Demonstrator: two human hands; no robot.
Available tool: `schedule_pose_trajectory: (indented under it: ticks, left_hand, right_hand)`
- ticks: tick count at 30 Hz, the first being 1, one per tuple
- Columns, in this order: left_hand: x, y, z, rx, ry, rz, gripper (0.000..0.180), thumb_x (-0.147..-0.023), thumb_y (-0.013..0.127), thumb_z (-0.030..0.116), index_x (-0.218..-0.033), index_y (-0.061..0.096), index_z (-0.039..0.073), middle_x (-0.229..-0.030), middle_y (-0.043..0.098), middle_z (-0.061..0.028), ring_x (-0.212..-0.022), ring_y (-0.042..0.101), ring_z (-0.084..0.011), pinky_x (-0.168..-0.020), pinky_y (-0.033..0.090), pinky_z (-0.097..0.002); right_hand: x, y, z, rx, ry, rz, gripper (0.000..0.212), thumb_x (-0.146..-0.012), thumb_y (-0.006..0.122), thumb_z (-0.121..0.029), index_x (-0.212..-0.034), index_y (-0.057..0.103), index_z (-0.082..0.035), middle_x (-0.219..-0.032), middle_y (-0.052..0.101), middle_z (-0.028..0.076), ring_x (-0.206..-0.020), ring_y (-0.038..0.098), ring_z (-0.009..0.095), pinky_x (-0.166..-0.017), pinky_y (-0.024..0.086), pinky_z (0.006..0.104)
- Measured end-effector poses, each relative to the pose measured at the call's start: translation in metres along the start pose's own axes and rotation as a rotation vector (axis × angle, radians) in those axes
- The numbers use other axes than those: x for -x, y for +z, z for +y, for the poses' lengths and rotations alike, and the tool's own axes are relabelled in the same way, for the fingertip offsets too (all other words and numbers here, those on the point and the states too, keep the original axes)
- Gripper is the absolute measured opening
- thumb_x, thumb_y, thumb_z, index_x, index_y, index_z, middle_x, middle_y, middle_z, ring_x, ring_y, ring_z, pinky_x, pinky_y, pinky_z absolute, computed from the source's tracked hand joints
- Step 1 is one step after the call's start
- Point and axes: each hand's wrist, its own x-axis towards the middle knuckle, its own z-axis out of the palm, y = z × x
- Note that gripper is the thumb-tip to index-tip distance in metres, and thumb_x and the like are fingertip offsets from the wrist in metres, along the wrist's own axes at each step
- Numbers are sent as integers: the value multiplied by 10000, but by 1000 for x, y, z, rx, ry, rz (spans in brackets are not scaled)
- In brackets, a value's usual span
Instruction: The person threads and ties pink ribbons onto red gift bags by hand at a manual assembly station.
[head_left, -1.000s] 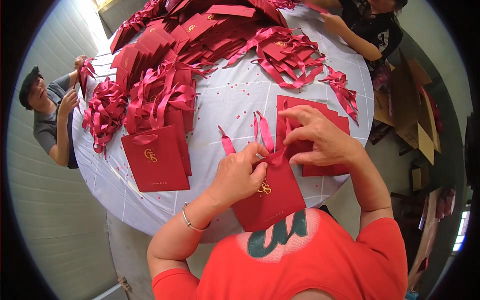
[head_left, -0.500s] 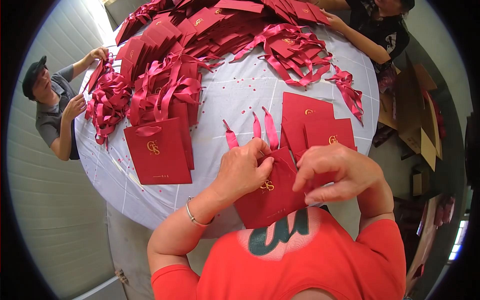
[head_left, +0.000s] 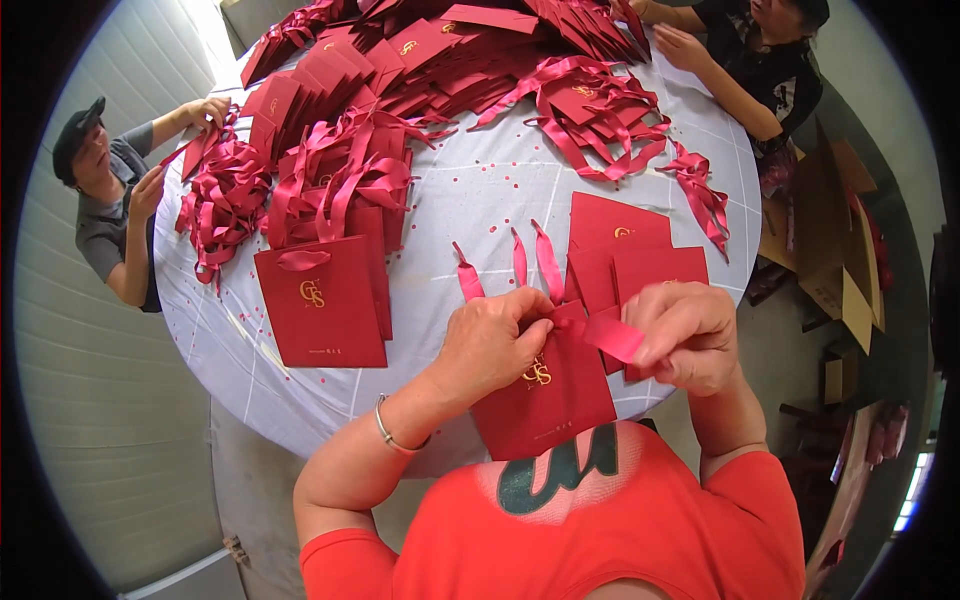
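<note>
In front of my chest a red paper gift bag (head_left: 560, 405) with gold print lies flat and slightly tilted at the table's near edge. My left hand (head_left: 492, 342) pinches its top edge, thumb and fingers closed. From that edge a pink satin ribbon (head_left: 612, 338) runs to the right, its other end pinched in my right hand (head_left: 692, 335). Past my left hand, three loose ribbon ends (head_left: 547, 262) stick out over the cloth. More flat red bags (head_left: 620, 220) lie just beyond my right hand.
Left of me is a stack of bags (head_left: 322, 310) with ribbon handles. Heaped bags (head_left: 420, 75) and ribbons (head_left: 700, 190) cover the far side of the white-clothed table (head_left: 450, 190). Co-workers sit at left (head_left: 105, 215) and far right (head_left: 765, 75). An opened carton (head_left: 825, 225) stands at right.
My right hand has drawn the ribbon out to the right from the bag's top; its fingers are now closed on it. The left hand keeps its hold on the bag.
</note>
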Motion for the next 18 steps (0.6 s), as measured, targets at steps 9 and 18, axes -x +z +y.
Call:
schedule_pose_trajectory:
  ticks: [9, 18]
  left_hand:
    - [0, -22, 5, -167, 98, -36, 160, -847, 590, 41, -989, 661, 19, -850, 698, -178, -806, 677, -362, -718, 527, -432]
    - [-5, -57, 1, -131, 74, -209, 148, -800, 667, 32, -943, 637, 9, -836, 709, -139, -782, 696, -289, -692, 531, -372]
  right_hand:
    - [-30, 22, 15, 810, 226, 65, 59, -880, 668, 18, -936, 655, 32, -882, 683, 107, -728, 676, 160, -629, 532, 279]
    - [-23, 12, 62, 995, 194, 85, 100, -848, 710, -10, -945, 688, 5, -887, 682, 128, -757, 690, 257, -653, 555, 330]
